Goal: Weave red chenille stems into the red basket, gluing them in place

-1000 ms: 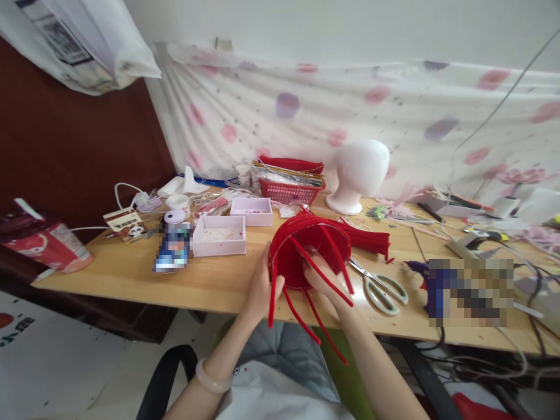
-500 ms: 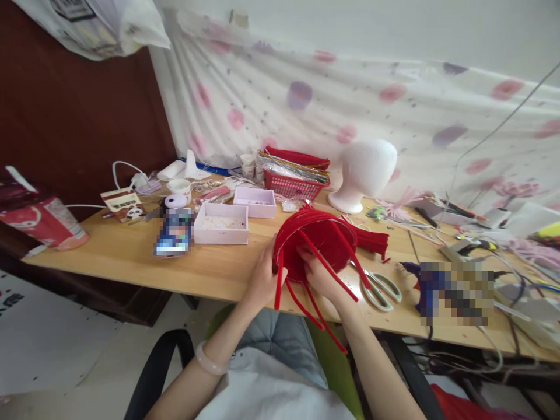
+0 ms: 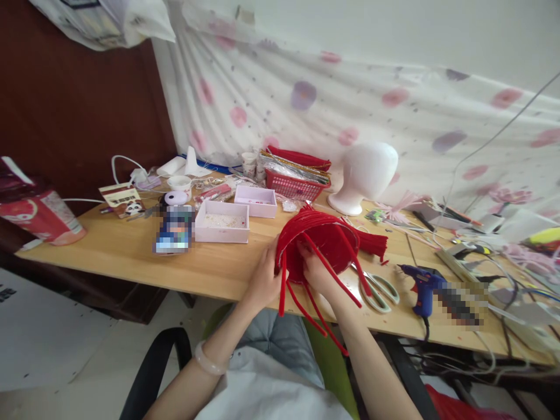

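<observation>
A hollow red cap made of fuzzy pipe cleaners is held above the table's front edge, its opening tilted toward me. Several loose pipe cleaner ends dangle from its rim. My left hand is closed on the left side of the rim. Inside the opening, my right hand is closed against the lower wall; its fingertips are partly hidden. Behind the cap, to the right, lies a bundle of red pipe cleaners. Scissors with pale handles rest just right of my right hand.
A white foam head stands at the back beside a red basket. Two white boxes and a phone are to the left. On the right are a blue glue gun and cables. A drink cup stands far left.
The view has shifted slightly. Both hands keep the same hold on the red cap, which has barely moved.
</observation>
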The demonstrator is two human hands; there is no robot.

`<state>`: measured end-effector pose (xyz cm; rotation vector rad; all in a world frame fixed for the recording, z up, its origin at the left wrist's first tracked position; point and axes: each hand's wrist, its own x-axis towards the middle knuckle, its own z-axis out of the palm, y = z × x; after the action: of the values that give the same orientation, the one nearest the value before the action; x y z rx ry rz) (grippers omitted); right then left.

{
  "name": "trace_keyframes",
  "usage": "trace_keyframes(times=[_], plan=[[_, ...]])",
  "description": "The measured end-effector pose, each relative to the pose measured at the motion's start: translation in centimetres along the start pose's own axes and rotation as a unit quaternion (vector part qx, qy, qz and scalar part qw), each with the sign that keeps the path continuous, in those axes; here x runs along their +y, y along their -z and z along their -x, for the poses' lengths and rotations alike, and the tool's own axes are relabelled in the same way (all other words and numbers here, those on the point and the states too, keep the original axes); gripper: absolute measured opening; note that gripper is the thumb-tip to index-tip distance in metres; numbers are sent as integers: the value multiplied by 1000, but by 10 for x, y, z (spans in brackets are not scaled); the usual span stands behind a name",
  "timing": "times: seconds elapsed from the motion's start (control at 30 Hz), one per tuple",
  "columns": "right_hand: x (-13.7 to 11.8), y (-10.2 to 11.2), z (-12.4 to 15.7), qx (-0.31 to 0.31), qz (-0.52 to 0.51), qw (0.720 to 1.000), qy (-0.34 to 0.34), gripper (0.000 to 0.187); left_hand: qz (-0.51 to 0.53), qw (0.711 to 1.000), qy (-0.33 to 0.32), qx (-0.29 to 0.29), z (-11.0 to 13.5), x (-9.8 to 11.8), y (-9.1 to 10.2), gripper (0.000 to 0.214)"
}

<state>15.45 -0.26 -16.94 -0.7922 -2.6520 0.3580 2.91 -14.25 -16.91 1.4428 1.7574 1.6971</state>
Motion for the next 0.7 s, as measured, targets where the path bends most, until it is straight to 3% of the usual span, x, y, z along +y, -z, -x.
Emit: trace_keyframes(times=[0.3, 0.7], plan=[[-12, 2, -3, -33, 38, 999, -6, 52, -2, 1000, 5, 11, 0, 6, 1, 72], [-13, 6, 3, -34, 10, 999, -4, 53, -4, 1000, 9, 6, 1, 2, 0, 72]])
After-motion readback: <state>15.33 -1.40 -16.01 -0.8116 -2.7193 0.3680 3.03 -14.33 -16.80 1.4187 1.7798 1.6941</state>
